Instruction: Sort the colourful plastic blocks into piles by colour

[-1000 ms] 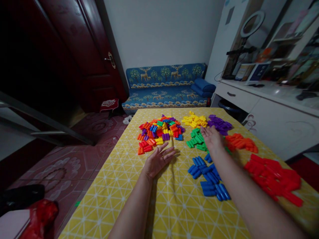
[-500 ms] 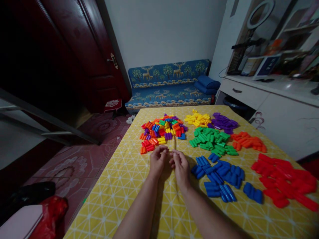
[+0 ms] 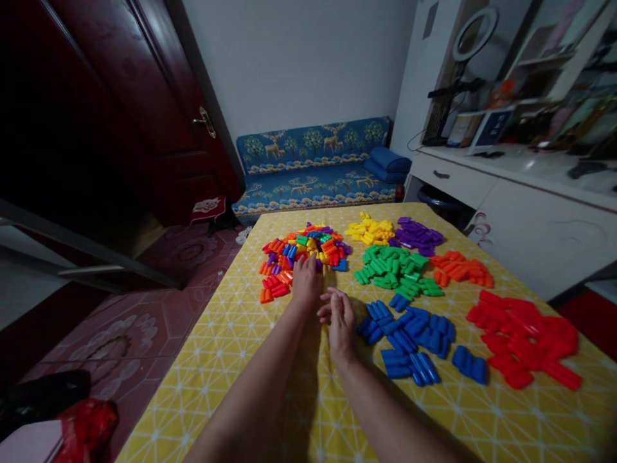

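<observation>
My left hand (image 3: 307, 281) reaches to the near edge of a mixed pile of coloured plastic building blocks (image 3: 301, 241). Its fingers stretch over the blocks, and the fingertips partly cover those beneath. Behind it, my right hand (image 3: 340, 321) hovers low over the table with loosely bent fingers apart and nothing visible in them. Just right of that hand lies a group of blue blocks (image 3: 407, 331). Green blocks (image 3: 390, 267) are heaped beyond it.
Yellow blocks (image 3: 370, 229) and purple blocks (image 3: 418, 236) lie at the table's far side. Orange blocks (image 3: 461, 268) and red blocks (image 3: 525, 334) are on the right. A yellow patterned cloth covers the table (image 3: 231, 360). A blue sofa (image 3: 313, 167) stands behind.
My left hand has moved forward from beside my right hand to the mixed pile. My right hand stays near its place. The whole view has shifted slightly.
</observation>
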A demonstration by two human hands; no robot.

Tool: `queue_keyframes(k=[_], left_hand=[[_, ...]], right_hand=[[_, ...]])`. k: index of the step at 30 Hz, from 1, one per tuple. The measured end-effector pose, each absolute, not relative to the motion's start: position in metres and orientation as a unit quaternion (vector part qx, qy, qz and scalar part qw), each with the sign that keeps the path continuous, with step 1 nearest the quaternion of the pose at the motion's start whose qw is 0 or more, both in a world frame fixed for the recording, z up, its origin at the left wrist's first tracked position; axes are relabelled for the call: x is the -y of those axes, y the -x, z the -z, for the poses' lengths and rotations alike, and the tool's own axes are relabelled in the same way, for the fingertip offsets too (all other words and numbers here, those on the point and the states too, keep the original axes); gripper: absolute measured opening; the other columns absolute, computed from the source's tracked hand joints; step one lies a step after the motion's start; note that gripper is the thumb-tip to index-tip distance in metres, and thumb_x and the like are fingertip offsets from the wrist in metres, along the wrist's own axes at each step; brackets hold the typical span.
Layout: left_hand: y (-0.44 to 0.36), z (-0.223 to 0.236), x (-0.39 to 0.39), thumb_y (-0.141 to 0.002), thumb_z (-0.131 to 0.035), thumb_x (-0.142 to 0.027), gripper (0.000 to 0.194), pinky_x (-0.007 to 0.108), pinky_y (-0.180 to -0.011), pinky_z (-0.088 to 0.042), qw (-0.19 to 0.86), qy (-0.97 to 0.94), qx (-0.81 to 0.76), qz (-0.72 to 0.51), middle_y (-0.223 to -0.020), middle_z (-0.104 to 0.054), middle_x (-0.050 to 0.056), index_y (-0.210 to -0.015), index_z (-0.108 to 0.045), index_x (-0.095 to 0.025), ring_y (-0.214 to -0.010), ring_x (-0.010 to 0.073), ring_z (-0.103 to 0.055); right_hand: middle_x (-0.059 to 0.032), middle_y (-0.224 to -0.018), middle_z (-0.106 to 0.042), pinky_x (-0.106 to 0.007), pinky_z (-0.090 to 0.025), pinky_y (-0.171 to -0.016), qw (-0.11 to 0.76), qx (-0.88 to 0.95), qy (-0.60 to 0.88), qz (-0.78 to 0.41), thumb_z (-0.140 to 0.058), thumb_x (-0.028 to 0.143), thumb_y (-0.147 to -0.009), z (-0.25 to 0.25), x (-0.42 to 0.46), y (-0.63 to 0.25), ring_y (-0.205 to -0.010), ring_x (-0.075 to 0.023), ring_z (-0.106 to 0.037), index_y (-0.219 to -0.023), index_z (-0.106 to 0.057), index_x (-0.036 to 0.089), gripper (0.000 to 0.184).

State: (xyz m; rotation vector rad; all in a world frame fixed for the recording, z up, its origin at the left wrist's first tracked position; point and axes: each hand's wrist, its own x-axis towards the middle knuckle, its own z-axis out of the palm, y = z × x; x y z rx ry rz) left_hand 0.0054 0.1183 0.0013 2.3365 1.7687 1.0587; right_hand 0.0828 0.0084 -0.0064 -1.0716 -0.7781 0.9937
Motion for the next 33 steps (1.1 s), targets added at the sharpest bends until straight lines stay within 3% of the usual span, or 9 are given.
queue_keyframes(k=[5, 10, 16, 21, 23, 27, 30, 33], left_hand=[[-0.009, -0.01, -0.119, -0.081, -0.058, -0.011, 0.036, 0.045, -0.095, -0.045, -0.007, -0.76, -0.581, -0.291, -0.102, -0.069, 0.016, -0.115, -0.069, -0.015, -0.107, 0.0308, -0.057], [0.003, -0.017, -0.098, -0.089, -0.054, -0.018, 0.025, 0.037, -0.085, -0.049, 0.01, -0.739, -0.588, -0.328, -0.095, -0.071, 0.012, -0.106, -0.072, -0.017, -0.095, 0.0262, -0.062], [0.019, -0.007, -0.065, -0.081, -0.062, -0.015, 0.02, 0.029, -0.07, -0.054, 0.174, -0.687, -0.559, -0.429, -0.084, -0.073, 0.007, -0.098, -0.072, -0.015, -0.074, 0.018, -0.068], [0.027, -0.002, -0.051, -0.08, -0.064, -0.023, 0.017, 0.028, -0.065, -0.056, 0.299, -0.649, -0.523, -0.464, -0.083, -0.075, 0.006, -0.093, -0.073, -0.016, -0.071, 0.0182, -0.07], [0.036, -0.003, -0.051, -0.084, -0.06, -0.024, 0.018, 0.032, -0.074, -0.057, 0.247, -0.649, -0.53, -0.486, -0.089, -0.075, 0.007, -0.094, -0.073, -0.017, -0.079, 0.0197, -0.07], [0.06, -0.002, -0.063, -0.082, -0.064, -0.027, 0.031, 0.047, -0.101, -0.047, 0.017, -0.643, -0.622, -0.447, -0.119, -0.067, 0.014, -0.11, -0.071, -0.018, -0.114, 0.0302, -0.059], [0.072, 0.003, -0.071, -0.075, -0.074, -0.039, 0.057, 0.052, -0.105, -0.042, -0.015, -0.646, -0.681, -0.345, -0.13, -0.06, 0.018, -0.127, -0.064, -0.018, -0.123, 0.0365, -0.051], [0.072, 0.006, -0.073, -0.075, -0.074, -0.04, 0.062, 0.05, -0.106, -0.042, -0.005, -0.685, -0.662, -0.304, -0.133, -0.06, 0.015, -0.132, -0.06, -0.021, -0.125, 0.036, -0.049]], right_hand=[[-0.0065, -0.099, -0.066, -0.023, -0.048, -0.05, 0.674, 0.353, 0.482, -0.435, -0.047, 0.055, -0.091, 0.006, -0.009, -0.082, -0.059, -0.0101, -0.06, -0.111, -0.057, 0.018, 0.044], [-0.014, -0.125, -0.06, -0.026, -0.051, -0.054, 0.686, 0.355, 0.503, -0.388, -0.051, 0.049, -0.089, 0.016, -0.015, -0.083, -0.074, -0.0149, -0.064, -0.124, -0.052, 0.018, 0.047], [-0.0159, -0.13, -0.061, -0.035, -0.055, -0.076, 0.633, 0.462, 0.528, -0.328, -0.053, 0.031, -0.083, 0.031, -0.019, -0.08, -0.086, -0.0201, -0.066, -0.133, -0.052, 0.017, 0.052], [-0.0111, -0.108, -0.07, -0.037, -0.054, -0.082, 0.598, 0.514, 0.534, -0.306, -0.051, 0.023, -0.082, 0.031, -0.019, -0.079, -0.095, -0.0227, -0.067, -0.115, -0.065, 0.021, 0.037], [-0.0105, -0.106, -0.07, -0.036, -0.054, -0.081, 0.602, 0.509, 0.533, -0.307, -0.053, 0.026, -0.083, 0.03, -0.02, -0.079, -0.092, -0.0221, -0.067, -0.109, -0.066, 0.02, 0.03], [-0.0098, -0.1, -0.071, -0.034, -0.055, -0.076, 0.618, 0.469, 0.529, -0.342, -0.056, 0.033, -0.083, 0.03, -0.02, -0.079, -0.085, -0.0209, -0.066, -0.106, -0.066, 0.018, 0.029], [-0.0088, -0.094, -0.071, -0.034, -0.054, -0.07, 0.618, 0.45, 0.526, -0.373, -0.057, 0.037, -0.084, 0.028, -0.019, -0.078, -0.078, -0.0203, -0.065, -0.108, -0.064, 0.017, 0.032], [-0.0085, -0.091, -0.07, -0.033, -0.053, -0.067, 0.617, 0.438, 0.529, -0.384, -0.058, 0.038, -0.084, 0.024, -0.017, -0.079, -0.074, -0.0202, -0.064, -0.109, -0.064, 0.016, 0.034]])
